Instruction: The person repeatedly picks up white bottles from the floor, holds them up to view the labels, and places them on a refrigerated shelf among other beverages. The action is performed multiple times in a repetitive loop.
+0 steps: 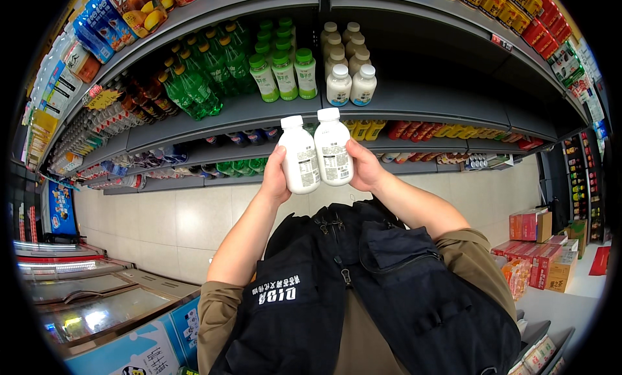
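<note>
My left hand is closed round a white bottle with a white cap. A matching white bottle is gripped from its right side by my right hand. Both stand close together, slightly tilted, with printed labels towards me, in front of the shelf edge. Beyond them on the grey shelf, two white-capped bottles front rows of beige-capped bottles. To their left are white bottles with green caps. My fingers behind the held bottles are mostly hidden.
Green soda bottles fill the shelf farther left. Lower shelves hold yellow bottles and red ones. A glass-topped freezer stands at the lower left. Stacked cartons sit on the floor at the right.
</note>
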`<state>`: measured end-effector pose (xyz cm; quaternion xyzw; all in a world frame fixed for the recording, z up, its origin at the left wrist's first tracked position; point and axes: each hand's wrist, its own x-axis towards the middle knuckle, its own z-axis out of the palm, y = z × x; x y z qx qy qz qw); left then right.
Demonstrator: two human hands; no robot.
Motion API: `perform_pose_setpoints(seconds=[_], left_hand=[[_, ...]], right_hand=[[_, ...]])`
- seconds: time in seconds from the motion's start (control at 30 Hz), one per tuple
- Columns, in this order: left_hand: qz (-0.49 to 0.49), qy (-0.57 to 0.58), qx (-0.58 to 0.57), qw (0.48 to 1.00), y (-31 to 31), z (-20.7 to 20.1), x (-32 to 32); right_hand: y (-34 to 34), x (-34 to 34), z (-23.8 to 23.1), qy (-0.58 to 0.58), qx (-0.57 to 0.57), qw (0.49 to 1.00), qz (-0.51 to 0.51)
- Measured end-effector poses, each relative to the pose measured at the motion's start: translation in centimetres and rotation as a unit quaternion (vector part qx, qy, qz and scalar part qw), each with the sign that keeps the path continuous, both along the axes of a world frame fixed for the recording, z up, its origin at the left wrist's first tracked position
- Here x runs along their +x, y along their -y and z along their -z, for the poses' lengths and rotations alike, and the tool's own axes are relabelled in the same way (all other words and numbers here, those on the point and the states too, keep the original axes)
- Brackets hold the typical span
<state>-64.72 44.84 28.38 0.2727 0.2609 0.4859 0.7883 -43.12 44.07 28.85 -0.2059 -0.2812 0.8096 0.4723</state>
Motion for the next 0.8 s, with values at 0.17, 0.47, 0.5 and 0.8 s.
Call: perform_pose_setpoints(seconds=[0.17,0.47,0.5,0.8], left_hand=[[-0.002,-0.114,0.114,0.987,0.2,0.7,0.0],[-0.025,-0.044,-0.009,0.999,0.1,0.1,0.4],[-0.016,-0.026,-0.027,0.999,0.2,0.1,0.3],[-0.03,-0.058,0.108,0.992,-0.1,0.8,-0.4]], right_hand=[[-0.1,0.4,1.2,-0.05,0.0,0.998,-0.029],[0.3,-0.1,0.6,0.002,0.054,0.999,-0.004],[0.2,-0.2,0.5,0.009,0.053,0.999,0.0],[0.4,-0.1,0.0,0.03,0.055,0.998,-0.001]])
